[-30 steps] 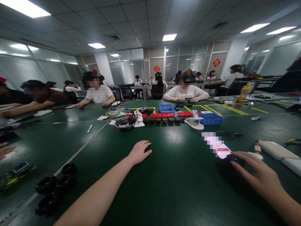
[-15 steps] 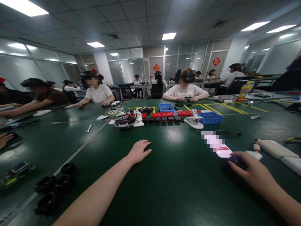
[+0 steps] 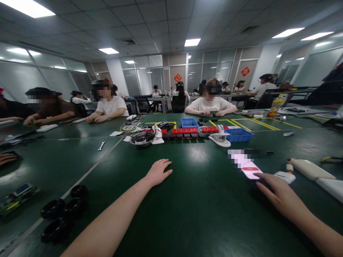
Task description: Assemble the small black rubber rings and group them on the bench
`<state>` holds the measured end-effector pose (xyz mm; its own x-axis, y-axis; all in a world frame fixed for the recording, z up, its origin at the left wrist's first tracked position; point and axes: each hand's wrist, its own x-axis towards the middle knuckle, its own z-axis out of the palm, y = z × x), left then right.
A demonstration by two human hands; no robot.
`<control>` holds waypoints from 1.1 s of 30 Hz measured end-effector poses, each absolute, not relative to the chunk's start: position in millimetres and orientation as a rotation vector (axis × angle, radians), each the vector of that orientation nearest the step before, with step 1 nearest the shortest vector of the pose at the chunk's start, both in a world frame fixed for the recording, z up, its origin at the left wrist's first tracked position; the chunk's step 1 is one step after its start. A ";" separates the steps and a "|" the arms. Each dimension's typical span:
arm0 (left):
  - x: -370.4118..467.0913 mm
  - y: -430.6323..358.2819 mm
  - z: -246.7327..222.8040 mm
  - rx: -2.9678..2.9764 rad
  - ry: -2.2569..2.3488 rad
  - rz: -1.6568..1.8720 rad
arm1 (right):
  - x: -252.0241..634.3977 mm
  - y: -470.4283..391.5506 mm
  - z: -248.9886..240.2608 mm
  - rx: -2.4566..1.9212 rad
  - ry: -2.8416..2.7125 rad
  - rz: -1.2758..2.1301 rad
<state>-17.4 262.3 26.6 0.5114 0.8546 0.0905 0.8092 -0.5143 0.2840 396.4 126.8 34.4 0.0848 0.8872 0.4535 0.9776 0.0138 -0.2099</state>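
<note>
My left hand (image 3: 158, 173) lies flat on the dark green table (image 3: 198, 210), fingers stretched and slightly apart, with nothing in it. On the right, my right hand (image 3: 278, 192) reaches to the near end of a phone (image 3: 251, 170) with a lit pinkish-white screen. Its index fingertip is at the phone's lower edge, and thumb and index finger are spread. Whether the fingertip presses on the screen cannot be made out. Part of the phone's display is blurred out. Just beyond the right hand sits a small white object (image 3: 285, 176).
Black rings (image 3: 57, 228) and a circuit board (image 3: 20, 196) are at left, near a wrench (image 3: 101, 146). Ahead stand a metal bowl (image 3: 140, 142) of cables, red socket strips (image 3: 184, 130), a white clamp (image 3: 221, 137) and a blue bin (image 3: 238, 134). Several people sit around.
My right hand has shifted a little left, and a dark patch seen under its fingers no longer shows. My left hand stays put. A person across at left has brought both hands together.
</note>
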 end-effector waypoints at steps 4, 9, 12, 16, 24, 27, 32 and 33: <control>-17.9 262.5 25.5 2.539 1.420 0.327 | 402.5 128.9 28.6 -1.814 -1.936 -0.125; -18.1 261.9 25.9 2.536 1.419 0.333 | 407.9 128.5 26.6 -1.746 -1.878 -0.167; -18.3 260.5 27.1 2.542 1.412 0.353 | 407.3 123.9 28.4 -1.670 -1.770 -0.354; -19.4 258.7 27.6 2.547 1.402 0.420 | 373.3 115.4 32.2 -1.442 -1.926 -0.506; -11.6 242.8 37.1 2.569 1.511 0.728 | 180.5 144.8 41.2 -1.246 -2.502 0.039; -16.4 219.9 50.9 2.566 1.638 0.853 | 146.9 165.6 36.9 -1.520 -2.402 0.146; -73.6 164.4 85.8 2.635 1.986 0.886 | 153.4 175.6 32.1 -1.481 -2.502 0.277; -93.7 155.5 92.5 2.593 2.125 0.885 | 155.8 174.7 33.0 -1.485 -2.515 0.297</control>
